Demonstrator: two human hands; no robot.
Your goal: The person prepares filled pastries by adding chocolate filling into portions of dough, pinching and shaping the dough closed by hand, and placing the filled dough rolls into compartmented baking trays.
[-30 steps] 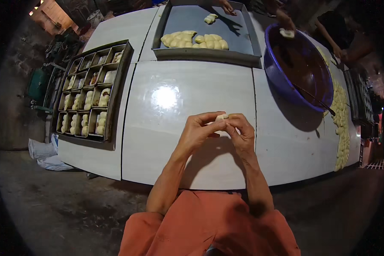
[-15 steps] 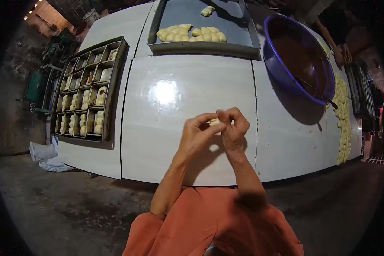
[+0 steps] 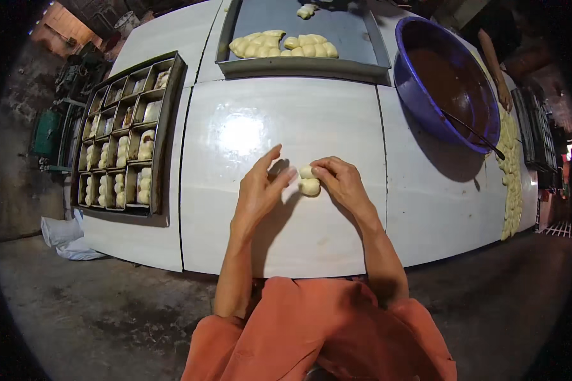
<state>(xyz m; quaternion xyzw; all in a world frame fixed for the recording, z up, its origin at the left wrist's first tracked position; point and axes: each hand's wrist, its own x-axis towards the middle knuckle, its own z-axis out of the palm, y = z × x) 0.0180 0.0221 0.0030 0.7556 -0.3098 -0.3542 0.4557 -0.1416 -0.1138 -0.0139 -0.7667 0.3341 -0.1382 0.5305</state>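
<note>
Two pale dough balls lie together on the white table in front of me: an upper dough ball (image 3: 307, 172) and a lower dough ball (image 3: 309, 187) touching it. My right hand (image 3: 344, 184) has its fingertips and thumb closed on the right side of the upper one. Just to the left, my left hand (image 3: 260, 189) is lifted off the dough, thumb and fingers apart, holding nothing. The underside of the balls is hidden.
At left stands a divided metal baking tin (image 3: 161, 136), many compartments holding dough balls. A large metal tray (image 3: 299, 66) with dough pieces lies at the far side. A purple basin (image 3: 419, 105) of brown filling holds a utensil. Dough strips (image 3: 510, 184) line the right edge, near another person's hand (image 3: 504, 95).
My hands were joined around a piece of dough; now they have parted. The left hand moved left and opened, while the right is on a ball at the table. Another person's arm reached in.
</note>
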